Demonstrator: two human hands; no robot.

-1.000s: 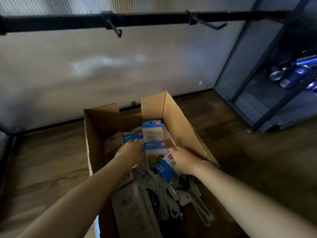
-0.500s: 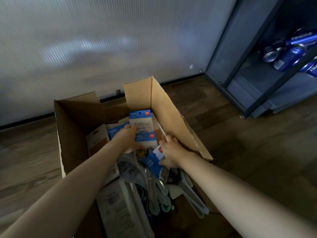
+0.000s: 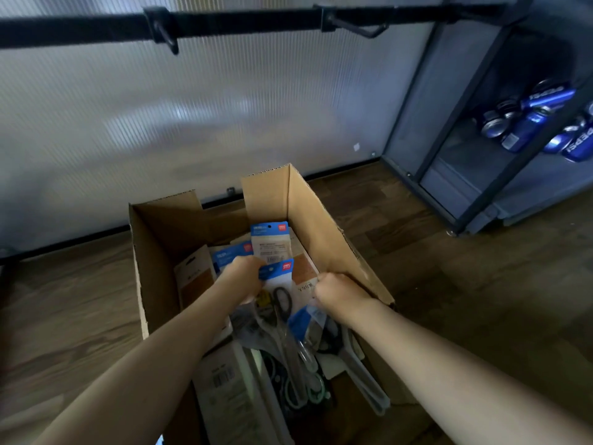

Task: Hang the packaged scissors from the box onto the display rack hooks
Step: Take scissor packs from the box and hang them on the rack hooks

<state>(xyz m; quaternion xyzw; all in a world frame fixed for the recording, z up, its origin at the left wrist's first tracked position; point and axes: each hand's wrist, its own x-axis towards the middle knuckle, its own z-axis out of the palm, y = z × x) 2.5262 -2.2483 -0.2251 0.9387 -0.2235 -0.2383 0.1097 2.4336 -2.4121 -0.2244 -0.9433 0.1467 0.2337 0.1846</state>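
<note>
Head camera looks down into an open cardboard box [image 3: 324, 226] at the centre of the frame, both forearms reaching in from the bottom edge. The left hand [image 3: 244, 277] is closed on the blue header of a scissors pack [image 3: 278, 285] — black handles show just below the card. The right hand [image 3: 337, 290] is curled shut beside it near the box's right wall; whether it pinches a pack or only loose film I cannot tell. More carded packs stand behind, toward the far wall, and others lie tangled in the lower part of the box.

Across the top of the frame runs the black rack bar [image 3: 80, 27] with two bare hooks, one [image 3: 167, 36] at upper centre-left and one [image 3: 359, 27] at upper centre-right.

Likely trouble: the packs overlap, so lifting this one could drag a neighbour up and spill it — and a grip covering the header's hang hole would make threading the hook awkward.
</note>
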